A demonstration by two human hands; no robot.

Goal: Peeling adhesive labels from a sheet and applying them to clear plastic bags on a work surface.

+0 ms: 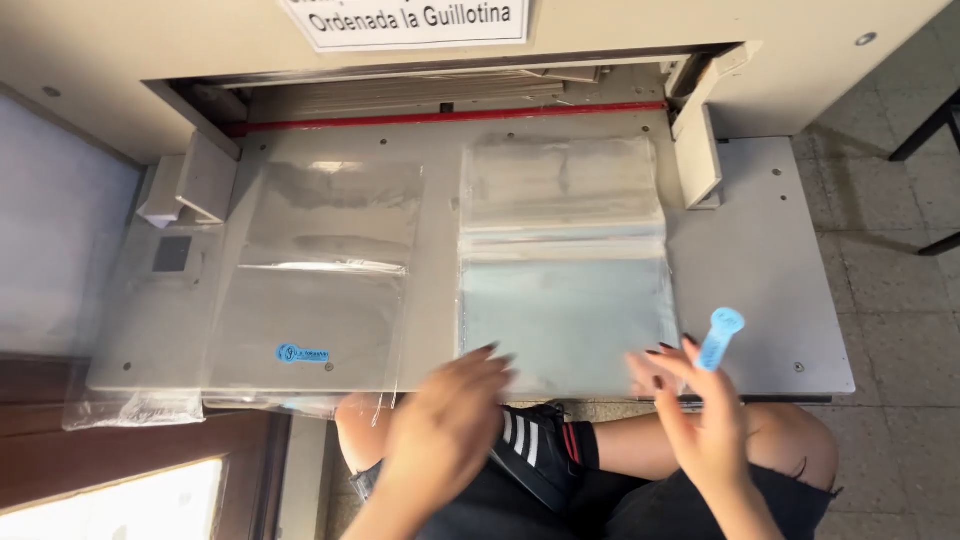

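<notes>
Your left hand (445, 420), fingers loosely spread and holding nothing, touches the near edge of the right stack of clear plastic bags (565, 270), while your right hand (700, 415) pinches a small blue tool (720, 338) beside it. The slick sheets could slide off the table (770, 290) if nudged; the left stack (320, 280) already overhangs.

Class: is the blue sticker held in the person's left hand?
No: the blue sticker is in the right hand; the left hand holds nothing.
</notes>
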